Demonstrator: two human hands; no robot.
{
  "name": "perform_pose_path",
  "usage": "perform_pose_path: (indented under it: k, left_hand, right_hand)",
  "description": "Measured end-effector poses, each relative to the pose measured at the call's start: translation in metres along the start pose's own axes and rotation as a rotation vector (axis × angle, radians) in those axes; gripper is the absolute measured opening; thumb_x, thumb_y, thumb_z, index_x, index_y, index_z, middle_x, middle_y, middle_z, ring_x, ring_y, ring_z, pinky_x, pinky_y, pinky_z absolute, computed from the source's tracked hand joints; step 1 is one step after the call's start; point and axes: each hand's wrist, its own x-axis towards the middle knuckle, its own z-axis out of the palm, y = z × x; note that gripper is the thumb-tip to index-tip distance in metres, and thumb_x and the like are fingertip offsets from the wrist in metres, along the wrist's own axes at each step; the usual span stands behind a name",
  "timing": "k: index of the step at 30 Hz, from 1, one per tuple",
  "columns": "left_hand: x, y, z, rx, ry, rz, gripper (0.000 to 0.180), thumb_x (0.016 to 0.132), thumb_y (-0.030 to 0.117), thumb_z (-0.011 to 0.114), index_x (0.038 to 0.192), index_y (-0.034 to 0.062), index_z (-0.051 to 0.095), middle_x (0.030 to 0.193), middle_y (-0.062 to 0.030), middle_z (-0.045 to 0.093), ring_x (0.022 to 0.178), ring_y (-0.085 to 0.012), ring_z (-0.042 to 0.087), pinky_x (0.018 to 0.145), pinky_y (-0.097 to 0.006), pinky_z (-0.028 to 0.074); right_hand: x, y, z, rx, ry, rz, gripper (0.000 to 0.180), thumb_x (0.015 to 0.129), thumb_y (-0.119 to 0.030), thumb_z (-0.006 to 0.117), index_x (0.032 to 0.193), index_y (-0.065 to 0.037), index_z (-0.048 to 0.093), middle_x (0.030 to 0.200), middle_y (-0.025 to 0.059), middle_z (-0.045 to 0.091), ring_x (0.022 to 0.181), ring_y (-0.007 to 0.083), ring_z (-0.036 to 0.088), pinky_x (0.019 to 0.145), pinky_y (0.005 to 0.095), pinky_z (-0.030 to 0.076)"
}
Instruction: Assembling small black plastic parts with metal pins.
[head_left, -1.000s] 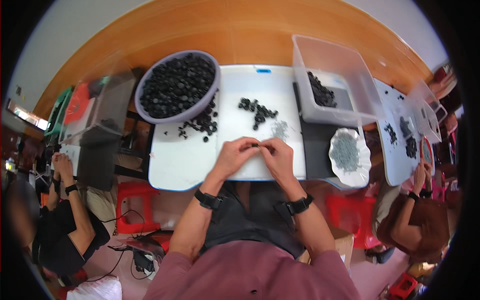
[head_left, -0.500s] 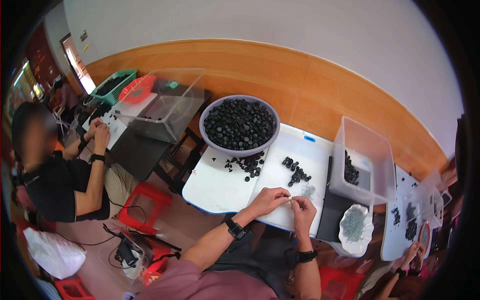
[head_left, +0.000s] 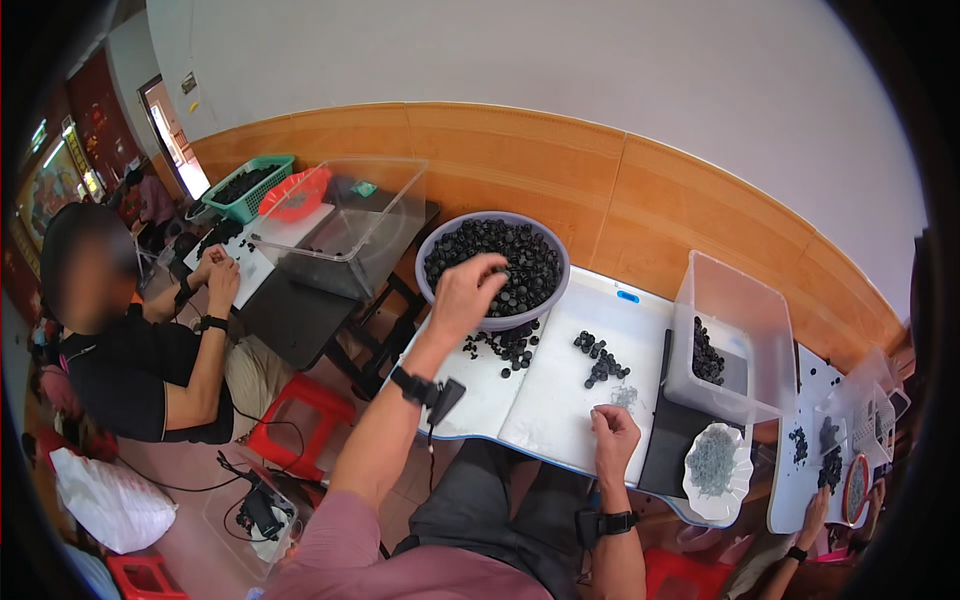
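Note:
My left hand (head_left: 466, 300) hangs over the near side of a round grey-purple bowl (head_left: 562, 262), its fingers apart and bent. Small round black caps (head_left: 510, 245) fill the bowl. No part shows between those fingers. Lower right, my right hand (head_left: 615, 440) is closed in a pinch above the front of the white board (head_left: 545, 415); whatever its fingertips hold is hidden. Ahead of that hand lie a cluster of black caps (head_left: 600, 362) and a small patch of tiny grey pieces (head_left: 624, 397). More black parts (head_left: 512, 350) are scattered below the bowl.
On the right stand a clear plastic bin (head_left: 745, 345) with black parts in it and a white scalloped dish (head_left: 743, 478) of grey pieces. At left a co-worker (head_left: 150, 370) sits by another clear bin (head_left: 345, 230). Another person's hand (head_left: 815, 515) shows far right.
My hands have parted from a pinch together on a small pale piece. The left moved up and left to the bowl; the right stayed above the board's front. The view has shifted slightly.

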Motion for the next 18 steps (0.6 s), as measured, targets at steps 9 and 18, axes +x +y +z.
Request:
perform_pose_path:
  k: [9, 18]
  left_hand:
    - [0.037, -0.050, 0.030, 0.620, -0.520, 0.078, 0.070, 0.103, 0.054, 0.049, 0.159, 0.0142, 0.036, 0.168, -0.0145, 0.025, 0.155, -0.0357, 0.022, 0.123, -0.057, 0.021]
    - [0.043, -0.062, 0.037, 0.611, -0.498, 0.055, 0.064, 0.107, 0.051, 0.040, 0.160, 0.0167, 0.033, 0.168, -0.0142, 0.025, 0.154, -0.0363, 0.025, 0.125, -0.053, 0.019]
  right_hand:
    - [-0.002, -0.008, 0.006, -0.014, -0.001, -0.021, 0.006, 0.088, 0.000, 0.074, 0.094, 0.002, 0.074, 0.079, 0.0013, 0.069, 0.070, 0.0063, 0.061, 0.065, 0.0218, 0.049]
    - [-0.004, -0.002, 0.006, -0.156, -0.017, -0.015, 0.005, 0.088, 0.001, 0.073, 0.093, 0.003, 0.072, 0.080, 0.0018, 0.069, 0.071, 0.0070, 0.062, 0.065, 0.0222, 0.050]
